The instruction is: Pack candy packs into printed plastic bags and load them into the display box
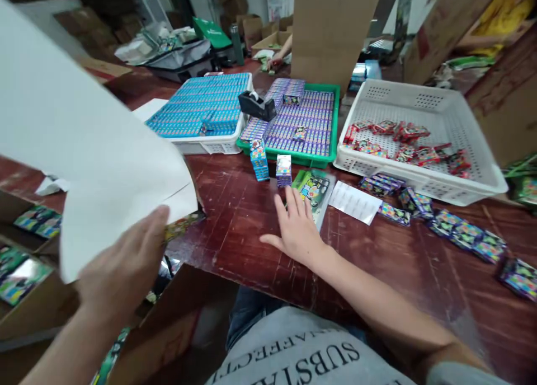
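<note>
My left hand (121, 262) is closed on the lower right edge of a large white sheet (104, 167), which curves up across the left side of the view. Whether it is paper or thin card I cannot tell. My right hand (297, 228) hovers low over or rests on the dark red table, fingers spread and holding nothing. Beside its fingertips lies a green printed packet (322, 192), partly covered by the hand. Just beyond stand a stack of small purple boxes (283, 175) and a stack of blue ones (259, 164).
A green crate (335, 133) holds rows of purple boxes, with a black tape dispenser (262, 109) at its corner. Left of it is a white crate (218, 145) of blue boxes; right, a white basket (432, 189) with red packets. Purple packs (465, 234) line the table's right. Open cartons (37, 312) stand lower left.
</note>
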`<state>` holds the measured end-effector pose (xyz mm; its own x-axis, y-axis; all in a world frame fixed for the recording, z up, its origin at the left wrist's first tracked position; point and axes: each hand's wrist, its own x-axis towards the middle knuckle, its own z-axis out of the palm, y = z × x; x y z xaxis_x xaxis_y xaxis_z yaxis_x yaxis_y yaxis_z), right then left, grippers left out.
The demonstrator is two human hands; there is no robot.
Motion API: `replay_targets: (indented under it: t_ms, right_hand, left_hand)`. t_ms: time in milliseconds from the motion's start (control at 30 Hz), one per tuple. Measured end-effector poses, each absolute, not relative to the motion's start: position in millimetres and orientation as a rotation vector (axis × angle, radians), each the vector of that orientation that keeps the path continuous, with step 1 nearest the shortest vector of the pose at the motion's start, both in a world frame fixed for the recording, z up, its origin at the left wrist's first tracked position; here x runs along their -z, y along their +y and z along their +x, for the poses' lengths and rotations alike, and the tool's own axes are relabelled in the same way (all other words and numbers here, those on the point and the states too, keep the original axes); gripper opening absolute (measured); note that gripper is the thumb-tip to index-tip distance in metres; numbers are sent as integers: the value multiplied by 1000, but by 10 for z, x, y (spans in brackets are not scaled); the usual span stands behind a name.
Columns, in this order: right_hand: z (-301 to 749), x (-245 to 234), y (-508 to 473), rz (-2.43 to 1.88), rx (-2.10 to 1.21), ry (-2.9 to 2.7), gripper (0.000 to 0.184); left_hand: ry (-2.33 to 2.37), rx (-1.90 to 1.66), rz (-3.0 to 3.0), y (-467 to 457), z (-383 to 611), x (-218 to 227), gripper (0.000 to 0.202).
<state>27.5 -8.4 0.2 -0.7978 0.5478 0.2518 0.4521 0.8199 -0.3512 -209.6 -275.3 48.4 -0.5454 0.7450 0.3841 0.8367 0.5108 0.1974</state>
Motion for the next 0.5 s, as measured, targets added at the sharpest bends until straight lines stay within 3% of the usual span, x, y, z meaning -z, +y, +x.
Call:
replay_targets:
  t_ms: [33, 100, 167, 233, 333, 500]
  right_hand:
    - [366, 187, -75, -861, -362, -2720, 100]
    - [566, 475, -87, -863, -323, -2802, 76]
    - [774, 602, -109, -736, -299, -2788, 45]
    - [971, 573, -135, -657, -303, -2671, 31]
    - [1210, 342, -212, -570, -362, -2461, 29]
    - [1378, -55, -311, -20, -629, -2551, 46]
  left_hand:
    - [-2506, 264, -1421, -2516, -2223, -333, 49]
    - [-2436, 64, -1504, -2164, -2431, -29, 51]
    - [-2428, 51, -1622, -1971, -2513, 195, 50]
    - [-2449, 222, -1677, -1859, -2412, 280, 53]
    - [-2592, 879, -1511, -1655, -1926, 188, 63]
    - [-3162, 2560, -1109, -1087, -1009, 24, 56]
